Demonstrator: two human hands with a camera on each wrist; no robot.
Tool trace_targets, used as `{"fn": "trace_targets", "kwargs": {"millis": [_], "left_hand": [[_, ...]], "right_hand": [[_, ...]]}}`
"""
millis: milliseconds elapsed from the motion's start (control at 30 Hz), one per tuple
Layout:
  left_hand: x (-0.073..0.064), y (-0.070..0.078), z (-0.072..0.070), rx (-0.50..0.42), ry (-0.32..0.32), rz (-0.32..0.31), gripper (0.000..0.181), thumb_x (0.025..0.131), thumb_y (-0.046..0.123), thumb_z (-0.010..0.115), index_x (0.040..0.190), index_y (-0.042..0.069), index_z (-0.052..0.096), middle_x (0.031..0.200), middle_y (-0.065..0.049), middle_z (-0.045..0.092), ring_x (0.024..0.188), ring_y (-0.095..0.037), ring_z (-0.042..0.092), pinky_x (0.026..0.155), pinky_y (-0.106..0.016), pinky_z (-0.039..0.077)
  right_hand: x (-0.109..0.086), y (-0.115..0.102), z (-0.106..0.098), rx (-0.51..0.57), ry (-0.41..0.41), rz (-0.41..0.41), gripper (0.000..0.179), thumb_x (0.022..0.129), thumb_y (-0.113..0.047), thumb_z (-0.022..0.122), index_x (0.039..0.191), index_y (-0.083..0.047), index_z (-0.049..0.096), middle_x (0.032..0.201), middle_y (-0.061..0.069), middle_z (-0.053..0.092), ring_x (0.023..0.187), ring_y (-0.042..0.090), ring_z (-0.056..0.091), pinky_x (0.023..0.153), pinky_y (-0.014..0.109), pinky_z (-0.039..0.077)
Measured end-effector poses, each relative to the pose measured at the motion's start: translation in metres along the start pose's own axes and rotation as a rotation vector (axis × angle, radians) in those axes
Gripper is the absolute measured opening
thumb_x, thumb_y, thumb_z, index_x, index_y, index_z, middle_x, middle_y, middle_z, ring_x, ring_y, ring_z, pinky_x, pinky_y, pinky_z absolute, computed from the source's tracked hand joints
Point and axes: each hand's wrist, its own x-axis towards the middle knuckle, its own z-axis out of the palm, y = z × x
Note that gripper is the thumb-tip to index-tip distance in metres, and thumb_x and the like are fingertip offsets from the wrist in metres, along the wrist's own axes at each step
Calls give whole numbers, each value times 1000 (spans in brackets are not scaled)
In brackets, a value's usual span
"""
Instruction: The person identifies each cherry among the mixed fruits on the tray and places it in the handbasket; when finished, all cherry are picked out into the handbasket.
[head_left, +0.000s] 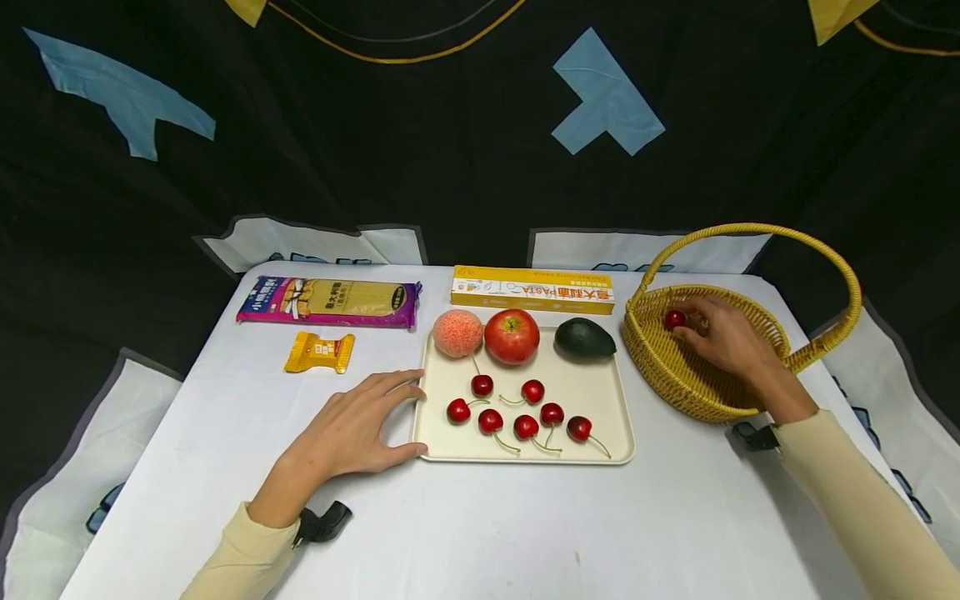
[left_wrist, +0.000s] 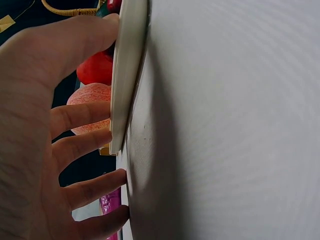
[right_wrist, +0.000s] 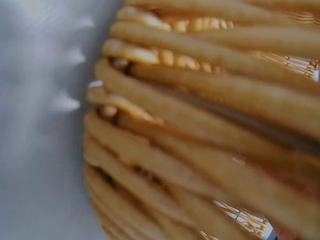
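My right hand [head_left: 723, 337] reaches down inside the yellow woven basket [head_left: 652, 375] and pinches a red cherry [head_left: 675, 319] between thumb and fingers. The right wrist view is filled by the basket's weave [right_wrist: 200, 100], which hides the hand. My left hand [head_left: 356, 425] lies at the left edge of the cream tray [head_left: 555, 460], fingers spread, thumb at the front corner. In the left wrist view its thumb and two fingertips meet the tray rim [left_wrist: 127, 75]. Several stemmed cherries [head_left: 526, 427] lie on the tray, with a pink fruit [head_left: 457, 333], a red apple [head_left: 512, 337] and an avocado [head_left: 585, 339] behind them.
A yellow and white pasta box [head_left: 532, 290] lies behind the tray. A purple noodle packet [head_left: 330, 302] and a small orange wrapped snack [head_left: 319, 352] lie at the left on the white table [head_left: 495, 533]. The basket's tall handle [head_left: 840, 275] arches over its right side.
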Motion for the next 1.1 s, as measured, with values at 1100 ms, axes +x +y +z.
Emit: {"fn": "trace_targets", "kwargs": {"millis": [1100], "left_hand": [[4,-3,-4,25,-33,34,70,83,73,78,136,28,69,164,2,50,141,-28,55,92,-60,59]], "right_hand": [[-38,-72,8,11,272,-331,35,92,-4,84,125,-3,73,122,13,70,109,33,70,88,54,60]]}}
